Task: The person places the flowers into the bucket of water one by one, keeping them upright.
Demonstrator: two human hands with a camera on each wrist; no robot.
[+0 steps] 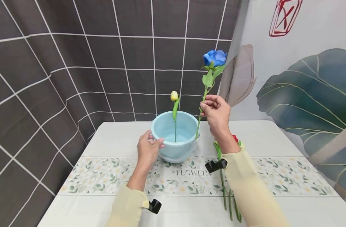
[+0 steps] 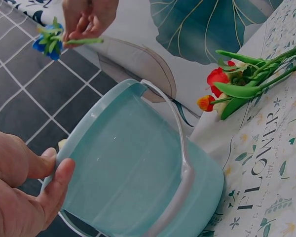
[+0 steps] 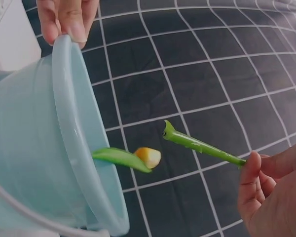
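Note:
A light blue bucket (image 1: 177, 153) stands on the table, and my left hand (image 1: 148, 148) grips its rim at the left, thumb and fingers on either side. Inside leans a pale yellow tulip (image 1: 174, 96), its head above the rim. My right hand (image 1: 218, 115) pinches the green stem of a blue rose (image 1: 214, 58), held upright at the bucket's right. In the head view the stem's lower end overlaps the right rim; the right wrist view shows the cut stem end (image 3: 168, 130) apart from the rim, near the tulip. The bucket's handle (image 2: 180, 133) hangs down its side.
Several flowers, among them a red one (image 2: 218, 79) and an orange bud (image 2: 205, 102), lie on the table right of the bucket, partly under my right forearm. A floral-printed runner (image 1: 104, 176) crosses the white table. Dark gridded cloth (image 1: 133, 63) hangs behind.

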